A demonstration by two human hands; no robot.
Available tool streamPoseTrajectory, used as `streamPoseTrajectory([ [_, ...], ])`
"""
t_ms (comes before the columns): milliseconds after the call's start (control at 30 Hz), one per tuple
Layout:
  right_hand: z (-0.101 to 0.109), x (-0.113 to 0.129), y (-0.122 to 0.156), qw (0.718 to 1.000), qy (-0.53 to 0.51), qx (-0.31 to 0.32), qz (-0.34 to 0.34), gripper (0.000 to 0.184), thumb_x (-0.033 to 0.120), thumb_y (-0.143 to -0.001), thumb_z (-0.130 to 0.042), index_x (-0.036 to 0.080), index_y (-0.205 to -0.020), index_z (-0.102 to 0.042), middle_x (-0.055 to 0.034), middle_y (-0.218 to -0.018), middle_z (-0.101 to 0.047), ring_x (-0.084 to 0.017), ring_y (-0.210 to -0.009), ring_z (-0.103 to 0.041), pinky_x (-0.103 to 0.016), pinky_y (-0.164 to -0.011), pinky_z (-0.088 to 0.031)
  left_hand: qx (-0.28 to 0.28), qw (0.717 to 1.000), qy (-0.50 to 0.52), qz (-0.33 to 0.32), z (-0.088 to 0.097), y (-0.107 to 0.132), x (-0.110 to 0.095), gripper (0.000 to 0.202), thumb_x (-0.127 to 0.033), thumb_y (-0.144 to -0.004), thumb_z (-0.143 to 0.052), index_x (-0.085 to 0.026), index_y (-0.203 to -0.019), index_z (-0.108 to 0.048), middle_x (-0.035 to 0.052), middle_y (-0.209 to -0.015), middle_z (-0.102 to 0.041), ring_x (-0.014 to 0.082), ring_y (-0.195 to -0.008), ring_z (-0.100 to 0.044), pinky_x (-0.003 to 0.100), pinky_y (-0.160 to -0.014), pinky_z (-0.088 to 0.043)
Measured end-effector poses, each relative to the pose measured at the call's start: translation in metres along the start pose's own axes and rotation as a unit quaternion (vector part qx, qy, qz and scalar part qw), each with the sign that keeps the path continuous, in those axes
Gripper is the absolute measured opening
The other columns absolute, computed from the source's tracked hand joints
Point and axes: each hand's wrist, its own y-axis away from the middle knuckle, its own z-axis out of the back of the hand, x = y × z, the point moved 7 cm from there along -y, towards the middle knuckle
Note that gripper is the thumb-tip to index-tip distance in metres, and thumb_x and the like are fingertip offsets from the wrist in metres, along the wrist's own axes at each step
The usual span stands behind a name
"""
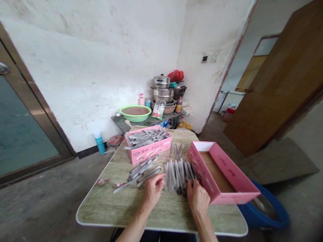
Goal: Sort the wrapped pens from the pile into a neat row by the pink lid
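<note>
My left hand (153, 190) rests on the table (121, 208) with fingers curled at the left edge of a row of thin grey stick-like packets (178, 173). My right hand (197, 198) lies on the row's right end, fingers bent over the packets, beside an empty pink box (234, 183). A second loose heap of packets (142, 173) lies left of my left hand. A pink box (148, 149) full of the same packets stands at the far side of the table.
A low shelf (121, 122) by the wall carries a green basin (135, 113), stacked steel pots (163, 90) and bottles. A blue tub (271, 211) sits on the floor at the right. A wooden door (282, 87) stands open right; a glass door (22, 127) is left.
</note>
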Motion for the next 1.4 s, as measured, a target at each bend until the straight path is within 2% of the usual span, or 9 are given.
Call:
streamPoseTrajectory([
  [133, 0.006, -0.001, 0.008, 0.997, -0.049, -0.058, 0.018, 0.036, 0.038, -0.095, -0.037, 0.017, -0.095, -0.066, -0.008, -0.064, -0.069, -0.018, -0.053, -0.066, -0.022, -0.047, -0.037, 0.02, 0.997, -0.067, -0.046, -0.003, 0.002, -0.01, 0.03, -0.027, -0.083, -0.054, -0.02, -0.108, -0.069, 0.0086, -0.096, -0.071, 0.0212, -0.085, -0.066, 0.03, -0.076, -0.052],
  [267, 0.011, 0.02, 0.03, 0.963, -0.195, -0.12, 0.141, 0.047, 0.042, -0.097, -0.031, 0.011, -0.099, -0.066, -0.0124, -0.08, -0.071, -0.016, -0.06, -0.067, -0.022, -0.057, -0.044, 0.05, 0.996, -0.057, -0.044, -0.009, 0.003, -0.016, 0.029, -0.027, -0.084, -0.054, -0.02, -0.109, -0.068, 0.0088, -0.1, -0.071, 0.0211, -0.086, -0.067, 0.03, -0.078, -0.052],
  [467, -0.003, 0.057, 0.061, 0.914, -0.31, -0.018, 0.26, 0.036, 0.035, -0.097, -0.037, 0.014, -0.095, -0.066, -0.0098, -0.081, -0.071, -0.014, -0.066, -0.067, -0.019, -0.064, -0.046, 0.025, 0.998, -0.033, -0.052, -0.003, 0.006, -0.022, 0.027, -0.025, -0.085, -0.052, -0.022, -0.106, -0.068, 0.0078, -0.098, -0.071, 0.0209, -0.085, -0.067, 0.031, -0.078, -0.052],
  [700, -0.011, 0.058, 0.06, 0.909, -0.311, 0.016, 0.277, 0.037, 0.037, -0.097, -0.037, 0.015, -0.092, -0.067, -0.0084, -0.078, -0.07, -0.014, -0.065, -0.067, -0.019, -0.064, -0.045, -0.111, 0.976, -0.179, -0.06, 0.046, -0.007, -0.027, 0.029, -0.007, -0.076, -0.053, -0.02, -0.096, -0.07, 0.0078, -0.088, -0.069, 0.0222, -0.082, -0.062, 0.033, -0.077, -0.047],
  [833, -0.013, 0.058, 0.061, 0.909, -0.31, 0.022, 0.279, 0.037, 0.036, -0.097, -0.037, 0.016, -0.09, -0.068, -0.0075, -0.076, -0.07, -0.014, -0.065, -0.066, -0.018, -0.063, -0.044, -0.087, 0.936, -0.339, -0.037, 0.062, -0.019, -0.027, 0.023, -0.006, -0.075, -0.053, -0.019, -0.084, -0.07, 0.0072, -0.082, -0.066, 0.0212, -0.078, -0.061, 0.031, -0.075, -0.042],
  [967, -0.01, 0.059, 0.062, 0.905, -0.318, 0.017, 0.281, 0.034, 0.034, -0.096, -0.039, 0.017, -0.089, -0.068, -0.0071, -0.076, -0.07, -0.013, -0.066, -0.067, -0.017, -0.063, -0.044, -0.045, 0.909, -0.414, 0.008, 0.062, -0.022, -0.02, 0.015, -0.012, -0.075, -0.059, -0.02, -0.067, -0.068, 0.0045, -0.069, -0.063, 0.0194, -0.067, -0.059, 0.028, -0.066, -0.038],
  [1233, -0.008, 0.059, 0.061, 0.906, -0.322, 0.032, 0.274, 0.035, 0.034, -0.096, -0.039, 0.016, -0.088, -0.067, -0.0062, -0.073, -0.069, -0.013, -0.064, -0.066, -0.017, -0.062, -0.042, -0.011, 0.888, -0.459, 0.007, 0.047, -0.007, -0.019, 0.005, -0.016, -0.073, -0.065, -0.021, -0.072, -0.067, 0.0049, -0.08, -0.065, 0.0193, -0.074, -0.06, 0.026, -0.064, -0.036],
  [1333, -0.009, 0.06, 0.061, 0.906, -0.323, 0.04, 0.27, 0.035, 0.035, -0.096, -0.039, 0.016, -0.088, -0.067, -0.0064, -0.074, -0.069, -0.013, -0.065, -0.065, -0.018, -0.063, -0.043, -0.022, 0.901, -0.433, -0.008, 0.049, -0.007, -0.021, 0.009, -0.013, -0.074, -0.061, -0.02, -0.071, -0.067, 0.0056, -0.079, -0.066, 0.02, -0.078, -0.06, 0.027, -0.069, -0.038],
  [1400, -0.01, 0.06, 0.061, 0.908, -0.321, 0.041, 0.267, 0.035, 0.036, -0.096, -0.038, 0.017, -0.089, -0.067, -0.0066, -0.074, -0.069, -0.014, -0.065, -0.066, -0.018, -0.063, -0.044, -0.017, 0.93, -0.368, 0.004, 0.051, -0.008, -0.018, 0.01, -0.015, -0.075, -0.06, -0.019, -0.073, -0.069, 0.0054, -0.077, -0.067, 0.02, -0.075, -0.061, 0.028, -0.07, -0.04],
])
